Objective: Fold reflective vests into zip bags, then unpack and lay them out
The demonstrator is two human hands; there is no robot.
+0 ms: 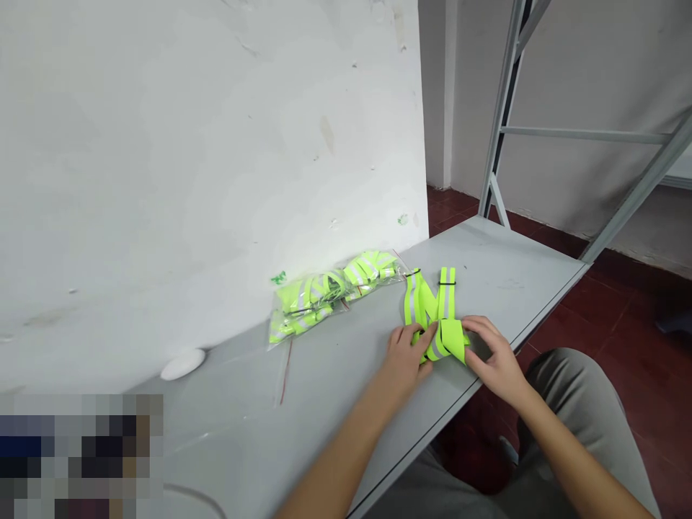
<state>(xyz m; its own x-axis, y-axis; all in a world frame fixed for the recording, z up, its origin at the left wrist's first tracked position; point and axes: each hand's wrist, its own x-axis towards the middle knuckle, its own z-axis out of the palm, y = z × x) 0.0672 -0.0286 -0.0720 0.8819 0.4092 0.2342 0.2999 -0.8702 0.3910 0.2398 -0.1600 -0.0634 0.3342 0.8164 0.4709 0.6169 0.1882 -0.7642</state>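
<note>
A neon yellow-green reflective strap with grey stripes lies on the grey table near its front edge. My left hand pinches the strap's folded near end from the left. My right hand holds the same folded end from the right, fingers curled onto it. Two strap ends fan out away from me, each with a small black buckle.
Clear plastic bags holding more neon straps lie against the white wall. A white oval object sits further left by the wall. A grey metal shelf frame stands at the right over a dark red floor. My knee shows below the table edge.
</note>
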